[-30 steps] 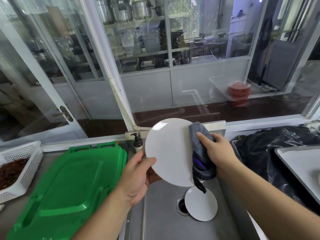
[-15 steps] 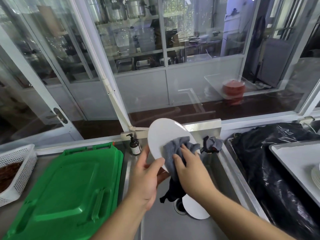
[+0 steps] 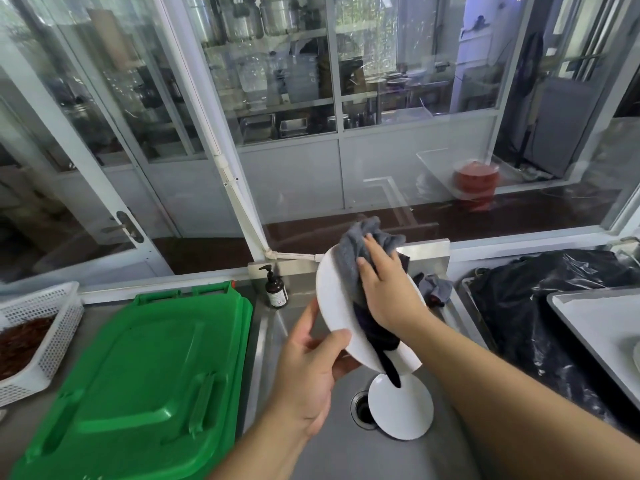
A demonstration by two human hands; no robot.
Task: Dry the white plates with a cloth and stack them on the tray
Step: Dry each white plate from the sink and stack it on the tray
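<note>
The left hand [image 3: 311, 368] grips the lower left rim of a white plate [image 3: 334, 299], thumb on the face, fingers hidden behind it. The plate is tilted up over the sink [image 3: 346, 455]. The right hand [image 3: 384, 292] presses a grey cloth [image 3: 353, 251] flat against the plate's face, fingers spread on the cloth; the cloth covers much of the plate and its dark tail hangs past the lower rim.

Below, a second plate [image 3: 401, 410] lies in the sink, partly over the drain [image 3: 360, 408], its top edge hidden by the hanging cloth. To the left a green lid [image 3: 138, 375] lies on the counter, cut off at the bottom edge. At far left, a white basket [image 3: 45, 341] holding something reddish-brown is cut off. At the right edge lies the tray [image 3: 595, 317], also cut off, with a sliver of something white, hard to make out, on it; a black bag [image 3: 526, 306] lies between it and the sink.

At the sink's back corner lies another bunched grey rag [image 3: 436, 287]. A brown pump bottle [image 3: 275, 289] stands behind the sink; its label is too small to read. Beyond the glass, shelves with metal pots [image 3: 277, 15] and a blurred red stack [image 3: 476, 176] show through reflections.
</note>
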